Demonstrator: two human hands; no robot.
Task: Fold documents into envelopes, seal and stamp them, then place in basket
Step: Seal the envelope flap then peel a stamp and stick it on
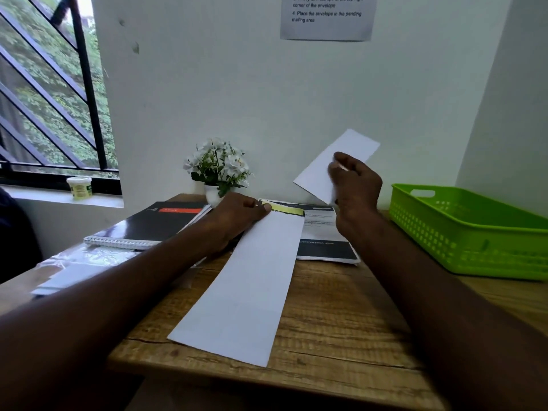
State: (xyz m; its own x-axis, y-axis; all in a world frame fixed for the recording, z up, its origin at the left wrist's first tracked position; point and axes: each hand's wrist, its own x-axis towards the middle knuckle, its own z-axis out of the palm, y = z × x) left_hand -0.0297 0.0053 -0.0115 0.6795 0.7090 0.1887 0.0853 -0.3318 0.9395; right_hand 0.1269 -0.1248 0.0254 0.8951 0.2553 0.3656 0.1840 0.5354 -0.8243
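Observation:
A long white envelope [246, 289] lies lengthwise on the wooden desk [341, 336], its far end showing a yellow-green strip [286, 208]. My left hand [237, 218] presses down on that far end, fingers at the strip. My right hand [354, 185] is raised above the desk, shut on a folded white document [335, 161] that tilts up toward the wall. A green plastic basket [462, 232] stands at the right and looks to hold nothing.
Printed sheets [324, 232] lie under the envelope's far end. A black spiral notebook [148, 225] and a clear plastic sleeve [83, 262] sit on the left. A potted white flower [218, 170] stands at the wall, a small jar [79, 187] on the windowsill.

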